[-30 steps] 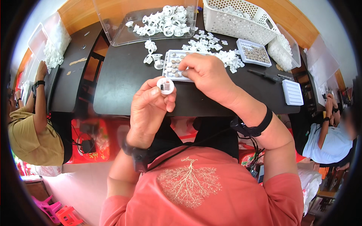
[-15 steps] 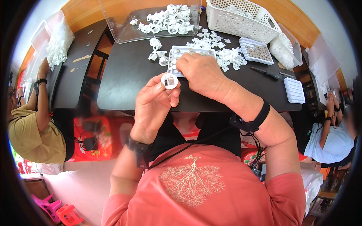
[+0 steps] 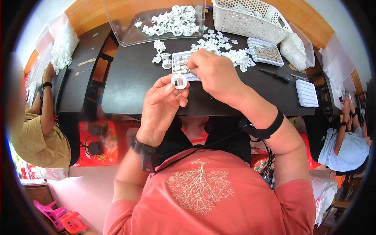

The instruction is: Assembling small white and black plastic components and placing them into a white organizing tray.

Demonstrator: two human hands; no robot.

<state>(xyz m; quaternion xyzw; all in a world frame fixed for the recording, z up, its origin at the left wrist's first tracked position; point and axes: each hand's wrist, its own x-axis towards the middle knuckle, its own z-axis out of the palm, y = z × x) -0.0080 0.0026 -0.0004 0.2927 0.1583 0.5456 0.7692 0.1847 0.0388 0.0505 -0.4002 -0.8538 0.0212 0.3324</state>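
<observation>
My left hand (image 3: 162, 98) pinches a small round white plastic housing (image 3: 179, 81) between thumb and fingers, its open face with a dark and metallic inside turned up. Just to the right, my right hand (image 3: 215, 72) is closed in a pinch over a white tray (image 3: 176, 64). At its fingertips shows a small greyish piece that looks like a button cell (image 3: 193, 71), partly covered by the fingers. Several round silver cells sit in the tray, which the right hand partly hides.
Behind the hands lie loose white plastic pieces (image 3: 239, 58) and a clear bin (image 3: 129, 39) of white housings. A perforated white basket (image 3: 250, 27), a tray of cells (image 3: 266, 53), a screwdriver (image 3: 280, 75) and a white grid tray (image 3: 307, 94) stand rightward. People work at both sides.
My right hand has lifted slightly and shifted right, its fingertips now showing a small greyish piece. My left hand still holds the housing, now tilted a little differently.
</observation>
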